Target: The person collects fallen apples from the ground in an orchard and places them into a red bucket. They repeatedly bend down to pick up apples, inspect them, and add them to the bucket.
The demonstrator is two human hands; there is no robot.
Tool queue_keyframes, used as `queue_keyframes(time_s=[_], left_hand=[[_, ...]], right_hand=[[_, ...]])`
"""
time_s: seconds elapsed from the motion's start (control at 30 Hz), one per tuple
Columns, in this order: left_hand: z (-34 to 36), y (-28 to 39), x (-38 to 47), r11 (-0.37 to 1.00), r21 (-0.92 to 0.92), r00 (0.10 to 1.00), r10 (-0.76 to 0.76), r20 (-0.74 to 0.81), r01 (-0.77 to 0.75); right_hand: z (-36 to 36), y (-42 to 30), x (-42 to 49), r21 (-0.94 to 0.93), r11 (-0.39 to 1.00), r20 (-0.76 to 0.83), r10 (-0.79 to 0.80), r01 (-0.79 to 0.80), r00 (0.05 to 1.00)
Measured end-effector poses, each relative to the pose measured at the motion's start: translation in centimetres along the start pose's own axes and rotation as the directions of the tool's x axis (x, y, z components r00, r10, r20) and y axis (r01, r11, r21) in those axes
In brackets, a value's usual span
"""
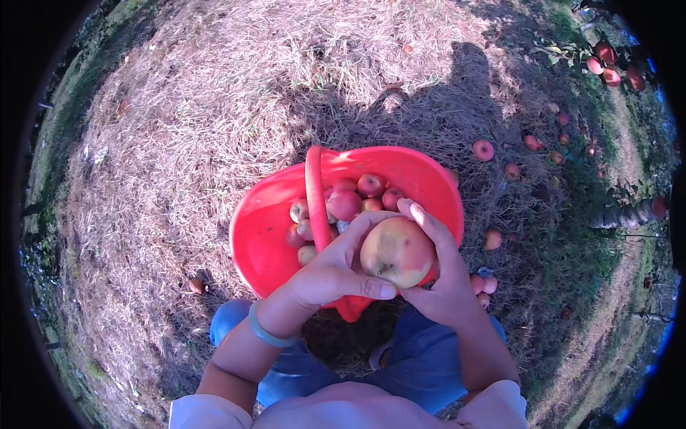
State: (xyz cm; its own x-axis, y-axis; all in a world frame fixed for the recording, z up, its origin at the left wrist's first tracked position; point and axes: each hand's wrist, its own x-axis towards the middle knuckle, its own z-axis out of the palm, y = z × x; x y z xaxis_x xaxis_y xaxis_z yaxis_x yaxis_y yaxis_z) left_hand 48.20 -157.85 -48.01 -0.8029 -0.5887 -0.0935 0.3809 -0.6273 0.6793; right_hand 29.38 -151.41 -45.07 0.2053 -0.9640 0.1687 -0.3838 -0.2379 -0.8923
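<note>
Between both hands, above the right part of a red plastic basket [262, 230], is a large yellow-green and pink apple [399, 252] with a brownish patch and a dark spot. My left hand [335, 268] holds it from the left, with the thumb along its lower edge. Around its right side curl the fingers of my right hand [445, 268]. Several red and yellowish apples [344, 205] lie in the basket, partly hidden by the hands and by the red basket handle [317, 198], which arches over the basket.
Dry grass [203, 134] covers the ground. Several fallen apples [483, 150] lie to the right, and a few pinkish ones [483, 284] sit close to my right knee. Apples on a branch [608, 64] hang at the upper right; a tree trunk [624, 215] stands at the right.
</note>
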Motion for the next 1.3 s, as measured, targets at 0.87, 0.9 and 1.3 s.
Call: queue_keyframes(time_s=[0.87, 0.9, 1.3], left_hand=[[0.6, -1.6, 0.1, 0.979, 0.200, 0.998, -0.027, -0.062, 0.039], [0.5, -1.5, -0.1, 0.995, 0.096, 0.999, -0.037, -0.035, 0.040], [0.1, -2.1, -0.2, 0.848, 0.415, 0.922, 0.384, -0.050, -0.330]], right_hand=[[0.3, -0.1, -1.3, 0.120, 0.993, -0.192, 0.003, 0.020, 0.981], [0.2, -0.1, -1.2, 0.059, 0.998, -0.183, -0.020, 0.031, 0.983], [0.3, 0.6, -1.1, 0.711, 0.689, -0.049, 0.248, -0.140, 0.968]])
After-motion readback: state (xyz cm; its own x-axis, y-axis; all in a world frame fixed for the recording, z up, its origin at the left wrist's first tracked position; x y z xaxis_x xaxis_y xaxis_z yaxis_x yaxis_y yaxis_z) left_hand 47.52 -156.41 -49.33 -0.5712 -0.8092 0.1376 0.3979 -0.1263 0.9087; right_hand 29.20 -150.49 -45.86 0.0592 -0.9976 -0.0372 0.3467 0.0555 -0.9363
